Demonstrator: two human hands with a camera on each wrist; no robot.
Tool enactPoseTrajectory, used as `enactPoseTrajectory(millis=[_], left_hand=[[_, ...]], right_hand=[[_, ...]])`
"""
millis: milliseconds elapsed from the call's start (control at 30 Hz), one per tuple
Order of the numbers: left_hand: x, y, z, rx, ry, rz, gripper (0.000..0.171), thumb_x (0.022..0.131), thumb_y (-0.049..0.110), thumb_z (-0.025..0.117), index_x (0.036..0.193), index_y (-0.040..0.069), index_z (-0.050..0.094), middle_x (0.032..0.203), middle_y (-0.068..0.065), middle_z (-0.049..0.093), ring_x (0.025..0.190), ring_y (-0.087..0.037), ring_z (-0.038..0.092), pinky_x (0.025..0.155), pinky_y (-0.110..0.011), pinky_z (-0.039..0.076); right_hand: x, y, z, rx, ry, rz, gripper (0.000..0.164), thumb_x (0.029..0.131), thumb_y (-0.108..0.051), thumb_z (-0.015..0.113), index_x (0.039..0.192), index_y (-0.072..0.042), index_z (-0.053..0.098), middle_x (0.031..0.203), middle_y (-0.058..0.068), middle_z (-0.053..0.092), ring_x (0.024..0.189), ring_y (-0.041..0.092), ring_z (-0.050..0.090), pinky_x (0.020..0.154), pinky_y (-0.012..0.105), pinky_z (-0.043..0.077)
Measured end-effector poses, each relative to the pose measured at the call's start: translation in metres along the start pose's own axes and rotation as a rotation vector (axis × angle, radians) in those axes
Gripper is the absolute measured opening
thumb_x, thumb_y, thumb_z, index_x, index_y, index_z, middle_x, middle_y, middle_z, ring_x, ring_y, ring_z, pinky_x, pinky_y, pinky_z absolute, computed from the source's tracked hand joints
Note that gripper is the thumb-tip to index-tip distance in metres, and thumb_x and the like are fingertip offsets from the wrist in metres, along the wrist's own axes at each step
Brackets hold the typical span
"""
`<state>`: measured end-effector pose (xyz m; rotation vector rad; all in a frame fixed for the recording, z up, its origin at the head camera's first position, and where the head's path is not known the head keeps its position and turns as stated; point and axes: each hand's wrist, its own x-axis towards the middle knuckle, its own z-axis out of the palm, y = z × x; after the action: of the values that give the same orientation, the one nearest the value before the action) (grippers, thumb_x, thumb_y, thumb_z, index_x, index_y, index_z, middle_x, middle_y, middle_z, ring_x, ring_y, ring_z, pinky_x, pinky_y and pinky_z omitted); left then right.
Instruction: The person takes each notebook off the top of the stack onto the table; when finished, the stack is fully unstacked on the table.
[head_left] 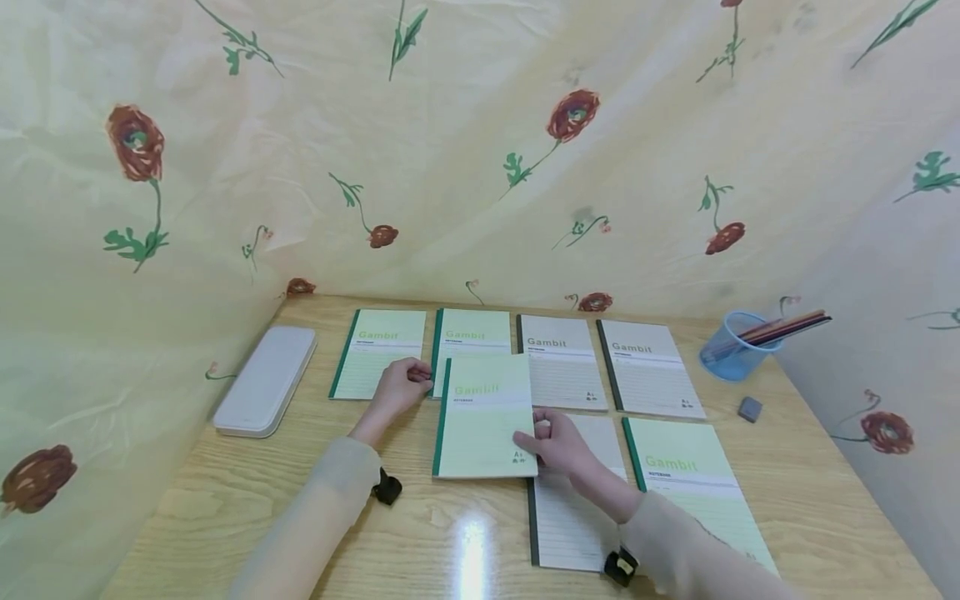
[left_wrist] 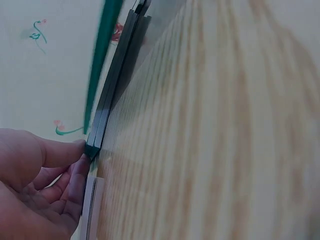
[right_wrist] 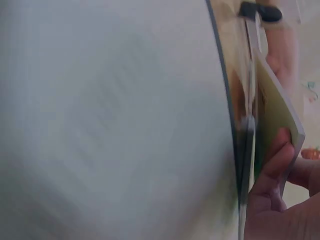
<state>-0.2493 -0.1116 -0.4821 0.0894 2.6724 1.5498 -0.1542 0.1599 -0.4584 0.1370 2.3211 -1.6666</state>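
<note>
My right hand (head_left: 562,446) pinches the right edge of a green-spined notebook (head_left: 483,425), thumb on the cover and fingers behind. That notebook is raised over the table in front of the back row and overlaps another green-spined notebook (head_left: 474,325) behind it. At this rear notebook's lower left corner is my left hand (head_left: 401,387); in the left wrist view its thumb and finger pinch the green corner (left_wrist: 92,150). Beneath my right forearm lies a black-spined notebook (head_left: 573,521), partly covered by the hand and sleeve.
Along the back lie another green-spined notebook (head_left: 382,350) and two black-spined ones, left (head_left: 562,367) and right (head_left: 648,371). A green notebook (head_left: 697,483) lies front right. A white case (head_left: 266,379) stands left; a blue pencil cup (head_left: 723,354) and grey eraser (head_left: 750,408) are right.
</note>
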Motion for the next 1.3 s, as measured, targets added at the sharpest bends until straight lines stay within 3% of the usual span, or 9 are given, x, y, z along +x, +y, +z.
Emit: enactPoseTrajectory(millis=[333,600,1000,1300], left_hand=[[0.0,-0.002,0.001,0.0,-0.001,0.003,0.014,0.091,0.002,0.07,0.105,0.001,0.068,0.097,-0.009,0.067,0.093,-0.024,0.063,0.086,-0.04,0.051],[0.0,-0.003,0.0,-0.004,0.0,-0.005,0.014,0.091,0.003,0.07,0.105,0.001,0.069,0.097,-0.009,0.068,0.093,-0.024,0.063,0.087,-0.04,0.051],[-0.002,-0.001,0.0,-0.014,-0.01,-0.005,0.014,0.091,0.003,0.069,0.105,0.001,0.069,0.098,-0.01,0.067,0.094,-0.025,0.063,0.086,-0.04,0.051],[-0.003,-0.001,-0.001,-0.009,-0.005,0.003,0.015,0.092,0.003,0.069,0.106,0.0,0.068,0.099,-0.01,0.067,0.095,-0.026,0.063,0.087,-0.04,0.051]], right_hand=[[-0.038,0.018,0.023,-0.016,-0.033,-0.082,0.034,0.093,-0.009,0.07,0.115,0.008,0.051,0.069,0.006,0.066,0.054,0.016,0.06,0.048,0.024,0.046],[-0.06,0.024,0.03,0.013,-0.075,-0.083,0.039,0.092,-0.012,0.071,0.116,0.009,0.048,0.063,0.002,0.06,0.049,0.014,0.054,0.047,0.024,0.045],[-0.072,0.028,0.033,0.004,-0.128,-0.11,0.045,0.092,-0.014,0.072,0.118,0.012,0.047,0.058,-0.002,0.05,0.045,0.013,0.05,0.046,0.023,0.042],[-0.072,0.031,0.031,-0.05,-0.167,-0.119,0.05,0.091,-0.022,0.074,0.12,0.01,0.048,0.057,-0.001,0.054,0.043,0.013,0.052,0.042,0.021,0.04]])
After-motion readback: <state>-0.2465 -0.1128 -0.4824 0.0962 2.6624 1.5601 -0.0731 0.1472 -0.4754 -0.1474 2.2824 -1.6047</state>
